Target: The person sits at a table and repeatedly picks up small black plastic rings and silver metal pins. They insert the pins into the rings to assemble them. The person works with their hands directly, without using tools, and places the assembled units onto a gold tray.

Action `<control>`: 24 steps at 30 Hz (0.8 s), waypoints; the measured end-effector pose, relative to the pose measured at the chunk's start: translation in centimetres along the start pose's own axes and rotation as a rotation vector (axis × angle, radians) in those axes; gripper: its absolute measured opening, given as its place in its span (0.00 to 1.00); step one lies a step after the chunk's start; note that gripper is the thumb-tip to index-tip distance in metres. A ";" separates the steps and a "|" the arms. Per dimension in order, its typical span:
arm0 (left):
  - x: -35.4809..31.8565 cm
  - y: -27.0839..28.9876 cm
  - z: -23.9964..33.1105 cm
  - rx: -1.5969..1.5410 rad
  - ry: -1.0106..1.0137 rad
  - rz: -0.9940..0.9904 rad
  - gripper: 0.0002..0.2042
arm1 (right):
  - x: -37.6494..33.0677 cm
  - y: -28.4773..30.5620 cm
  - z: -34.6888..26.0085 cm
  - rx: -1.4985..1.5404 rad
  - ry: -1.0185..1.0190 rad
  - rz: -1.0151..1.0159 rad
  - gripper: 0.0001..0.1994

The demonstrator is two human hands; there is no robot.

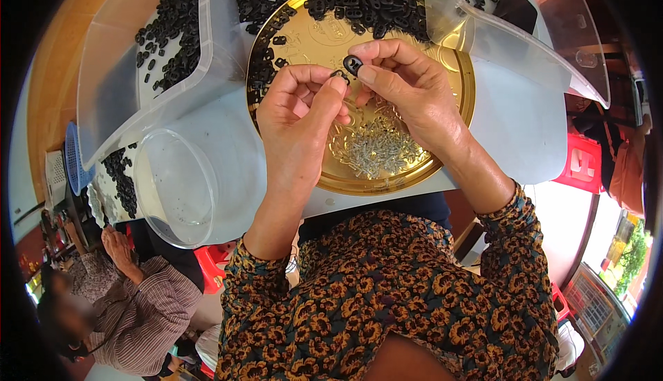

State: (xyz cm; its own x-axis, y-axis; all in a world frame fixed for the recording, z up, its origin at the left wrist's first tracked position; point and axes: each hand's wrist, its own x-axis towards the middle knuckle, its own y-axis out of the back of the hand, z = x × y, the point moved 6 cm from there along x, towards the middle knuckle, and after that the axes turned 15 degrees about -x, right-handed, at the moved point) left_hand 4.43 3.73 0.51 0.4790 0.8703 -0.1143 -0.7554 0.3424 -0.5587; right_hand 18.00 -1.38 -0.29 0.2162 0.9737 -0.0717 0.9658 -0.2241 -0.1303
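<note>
Over a round gold tray, my two hands meet close together. My right hand pinches a small black oval plastic piece with an opening in its face, between thumb and forefinger. My left hand has a small dark piece between thumb tip and forefinger, mostly hidden, so its kind is unclear. Below them on the tray lies a heap of small silvery metal pieces, too fine to make out. Many black plastic pieces are piled along the tray's far and left edges.
A clear plastic bin with black pieces stands at the left, and another clear bin at the right. A round clear tub sits near the table's left front. Another person's hand works at far left. A red stool stands at right.
</note>
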 end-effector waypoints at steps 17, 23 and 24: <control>-0.1 -0.2 0.4 0.082 -0.045 -0.003 0.06 | -0.4 -0.6 -0.9 -0.078 0.071 0.002 0.12; 0.0 -0.6 -0.1 -0.067 0.015 0.005 0.05 | -0.5 -0.4 -0.9 -0.128 0.107 0.028 0.12; 0.0 -0.5 -0.2 -0.080 0.029 0.014 0.06 | -0.5 -0.4 -0.8 -0.154 0.115 0.044 0.12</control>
State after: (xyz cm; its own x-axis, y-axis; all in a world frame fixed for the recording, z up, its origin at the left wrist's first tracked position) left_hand 4.91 3.50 0.58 0.4819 0.8640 -0.1456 -0.7249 0.2998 -0.6201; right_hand 17.61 -1.73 0.59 0.2648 0.9635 0.0404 0.9637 -0.2658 0.0235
